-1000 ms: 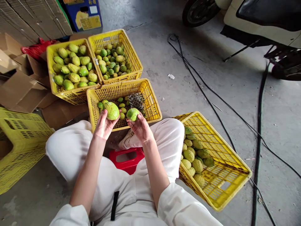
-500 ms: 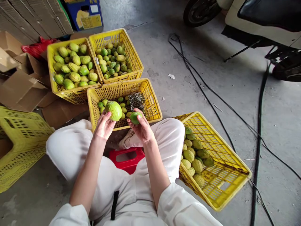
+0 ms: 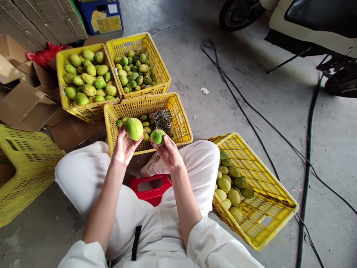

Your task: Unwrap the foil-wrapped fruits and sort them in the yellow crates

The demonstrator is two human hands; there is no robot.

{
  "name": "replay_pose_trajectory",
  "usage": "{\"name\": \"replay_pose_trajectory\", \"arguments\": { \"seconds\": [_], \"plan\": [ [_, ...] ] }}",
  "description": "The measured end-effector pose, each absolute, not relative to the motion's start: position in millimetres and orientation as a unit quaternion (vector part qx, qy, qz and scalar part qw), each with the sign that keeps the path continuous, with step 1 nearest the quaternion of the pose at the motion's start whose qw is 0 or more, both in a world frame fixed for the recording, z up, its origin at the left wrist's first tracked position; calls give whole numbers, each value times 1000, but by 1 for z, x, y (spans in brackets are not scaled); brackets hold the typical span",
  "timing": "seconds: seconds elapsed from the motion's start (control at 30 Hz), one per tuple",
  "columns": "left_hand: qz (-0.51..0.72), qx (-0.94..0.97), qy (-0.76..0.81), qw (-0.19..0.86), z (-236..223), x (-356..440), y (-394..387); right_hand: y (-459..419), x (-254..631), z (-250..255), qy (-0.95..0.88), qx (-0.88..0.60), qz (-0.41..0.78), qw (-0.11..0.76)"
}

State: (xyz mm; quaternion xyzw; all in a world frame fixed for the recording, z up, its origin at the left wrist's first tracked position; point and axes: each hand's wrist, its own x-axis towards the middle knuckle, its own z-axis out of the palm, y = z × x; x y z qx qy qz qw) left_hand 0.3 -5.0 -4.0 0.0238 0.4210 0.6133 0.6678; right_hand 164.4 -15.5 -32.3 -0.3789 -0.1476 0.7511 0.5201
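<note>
My left hand (image 3: 124,149) is closed around a large yellow-green lemon (image 3: 134,128), fingers on its sides and underneath. In my right hand (image 3: 168,152) a smaller, darker green lemon (image 3: 157,136) is gripped between thumb and fingers. The two fruits are held up side by side, a small gap apart. Below and beyond them stands a yellow plastic crate (image 3: 182,121) with several small green lemons (image 3: 145,124) and a crumpled clear-and-dark plastic piece (image 3: 162,120) inside. My hands hide part of its contents.
Two yellow crates full of lemons, a left one (image 3: 63,76) and a right one (image 3: 163,80), stand farther back. A tilted crate (image 3: 267,201) with lemons is at my right. Cardboard boxes (image 3: 26,106) lie left; black cables (image 3: 306,149) and a scooter (image 3: 315,33) are right.
Both lemons have been turned in my fingers and now show other sides. The smaller one has shifted slightly left and up. Both hands still hold their fruit.
</note>
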Motion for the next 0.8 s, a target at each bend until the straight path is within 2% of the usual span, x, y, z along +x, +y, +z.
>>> {"name": "replay_pose_trajectory", "arguments": {
  "seconds": [0.2,0.4,0.8],
  "plan": [
    [598,39,427,676,-7,-2,-7,-14,163,-32,-136,-383,740,536],
    [596,60,412,687,-10,-6,-8,-13,163,-40,-126,-406,746,513],
    [641,88,439,623,-14,2,-8,-14,162,-35,-122,-402,754,505]
  ]
}}
